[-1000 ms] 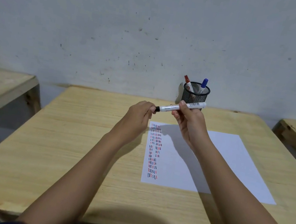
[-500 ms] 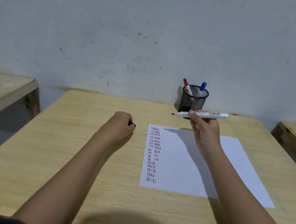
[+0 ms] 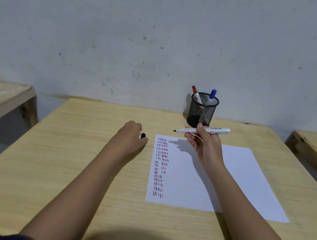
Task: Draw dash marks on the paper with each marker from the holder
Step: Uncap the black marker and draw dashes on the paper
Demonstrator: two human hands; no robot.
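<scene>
— Two hands noted. We find the right hand clamped on an uncapped black marker, held level above the paper.
— And the left hand?
— We record it curled around the cap, on the table beside the paper. Red marker and blue marker stand in the holder.

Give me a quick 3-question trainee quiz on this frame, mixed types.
1. True or false: the marker in the right hand is uncapped.
2. Which colours are the markers in the holder? A) red and blue B) green and black C) both black
3. Fill in: the left hand rests on the table with the black ____.

Key: 1 true; 2 A; 3 cap.
</scene>
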